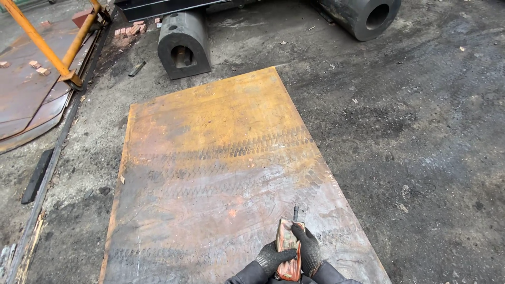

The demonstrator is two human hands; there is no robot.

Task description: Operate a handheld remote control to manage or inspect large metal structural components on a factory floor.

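Both gloved hands, left hand [272,259] and right hand [309,251], grip a reddish handheld device [288,251] above the rusty steel plate [210,158].

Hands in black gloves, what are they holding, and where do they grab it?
Both hands, left and right, clasp a worn reddish handheld device with a short black antenna, gripping its body along the two sides, above the rusty steel plate.

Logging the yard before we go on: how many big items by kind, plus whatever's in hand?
Rusty steel plate on the ground: 1
Dark heavy steel blocks with a bore, one and another: 2
Orange handheld device, held in both gloved hands, left hand and right hand: 1
Total: 4
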